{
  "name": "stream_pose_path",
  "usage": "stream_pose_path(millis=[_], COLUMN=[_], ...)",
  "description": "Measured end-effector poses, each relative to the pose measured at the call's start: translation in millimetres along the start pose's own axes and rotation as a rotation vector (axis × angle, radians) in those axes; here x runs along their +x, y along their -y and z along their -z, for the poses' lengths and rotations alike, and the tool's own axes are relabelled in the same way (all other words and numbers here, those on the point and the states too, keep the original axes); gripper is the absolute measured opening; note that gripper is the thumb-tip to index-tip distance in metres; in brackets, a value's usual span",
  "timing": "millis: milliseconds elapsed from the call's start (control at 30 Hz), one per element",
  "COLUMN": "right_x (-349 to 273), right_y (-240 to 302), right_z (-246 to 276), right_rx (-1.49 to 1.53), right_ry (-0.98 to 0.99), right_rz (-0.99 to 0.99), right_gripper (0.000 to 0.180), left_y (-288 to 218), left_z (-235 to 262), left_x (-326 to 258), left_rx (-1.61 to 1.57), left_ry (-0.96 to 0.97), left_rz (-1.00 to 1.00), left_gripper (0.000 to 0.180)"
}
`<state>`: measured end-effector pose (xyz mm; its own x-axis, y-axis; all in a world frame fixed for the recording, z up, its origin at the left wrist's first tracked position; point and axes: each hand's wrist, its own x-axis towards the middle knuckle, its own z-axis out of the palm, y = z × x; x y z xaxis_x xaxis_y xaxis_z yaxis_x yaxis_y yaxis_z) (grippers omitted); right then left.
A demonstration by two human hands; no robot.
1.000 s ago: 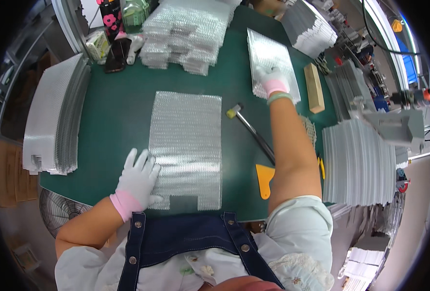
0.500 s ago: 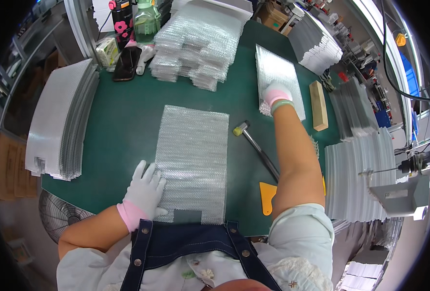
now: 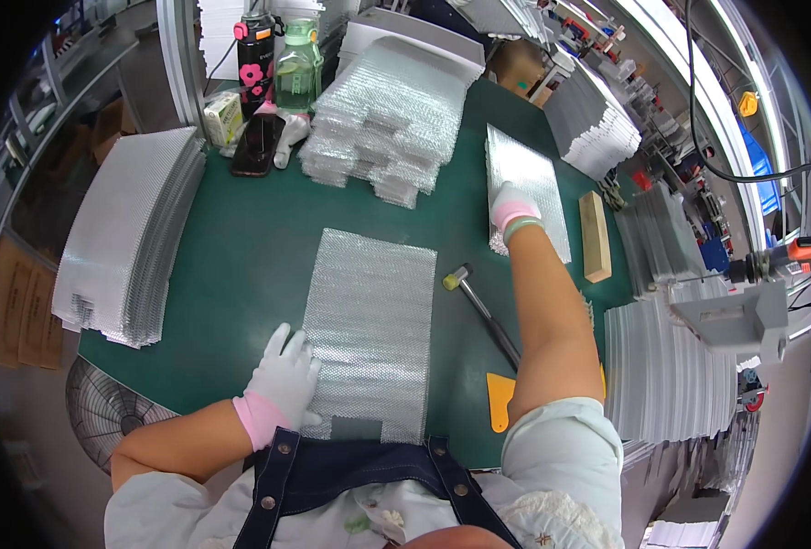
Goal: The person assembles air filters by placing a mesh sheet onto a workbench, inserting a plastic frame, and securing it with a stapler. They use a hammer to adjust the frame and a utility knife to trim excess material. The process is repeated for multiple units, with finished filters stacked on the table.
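Left hand (image 3: pixel 283 382): gloved, fingers loosely spread and nearly straight, along the left edge of the sheet (image 3: pixel 369 320); it seems to grip nothing.
Right hand (image 3: pixel 514 204): gloved, resting on the left part of the pile (image 3: pixel 544 183); its fingertips are hidden, so I cannot tell whether they pinch anything.
Steadying: light, flat pressure from the left fingers should keep the sheet square without crushing its textured face.
Parting layers: a pinch at one edge and a slow peel would probably free a single layer; pressing hard could make layers cling.
Sheet: flat in the lower centre of the frame, mostly right of the left fingers, notch toward the bottom.
Pile: upper right of the frame, mostly to the right of the right fingers.
Hammer (image 3: pixel 485 317): between sheet and right forearm, best kept clear of any sheet slid across the surface (image 3: pixel 241 274).
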<state>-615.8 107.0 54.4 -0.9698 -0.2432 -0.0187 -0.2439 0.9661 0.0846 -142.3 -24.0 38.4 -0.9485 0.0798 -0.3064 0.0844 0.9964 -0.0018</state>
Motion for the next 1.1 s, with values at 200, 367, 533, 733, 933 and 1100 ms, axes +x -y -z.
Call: stream_pose_path(millis=[200, 367, 533, 733, 933, 1100], right_x=[-0.9, -21.7, 10.3, -34.2, -49.6, -32.7], right_y=[-13.5, -31.9, -42.0, -31.8, -34.3, -57.4], right_z=[9.2, 4.0, -21.2, 36.2, 78.2, 87.8], right_rx=[-0.115, 0.152, -0.118, 0.227, -0.014, -0.262], right_ry=[0.107, 0.143, 0.174, -0.116, -0.108, -0.279], right_rz=[0.134, -0.220, 0.051, -0.162, 0.017, -0.097], right_gripper=[0.038, 0.068, 0.033, 0.032, 0.033, 0.026], left_y=[-0.5, -0.6, 3.4, 0.2, -1.3, -1.4], left_z=[-3.5, -2.7, -7.2, -5.6, -6.0, -6.8], left_x=[-1.7, 2.8, 4.8, 4.3, 3.7, 2.7], left_rx=[0.023, 0.001, -0.046, 0.045, 0.106, 0.124], left_ry=[-0.023, -0.005, -0.096, -0.024, 0.020, 0.004], left_rz=[-0.002, -0.004, -0.054, -0.030, -0.011, -0.030], left_gripper=[0.090, 0.090, 0.093, 0.097, 0.099, 0.099])
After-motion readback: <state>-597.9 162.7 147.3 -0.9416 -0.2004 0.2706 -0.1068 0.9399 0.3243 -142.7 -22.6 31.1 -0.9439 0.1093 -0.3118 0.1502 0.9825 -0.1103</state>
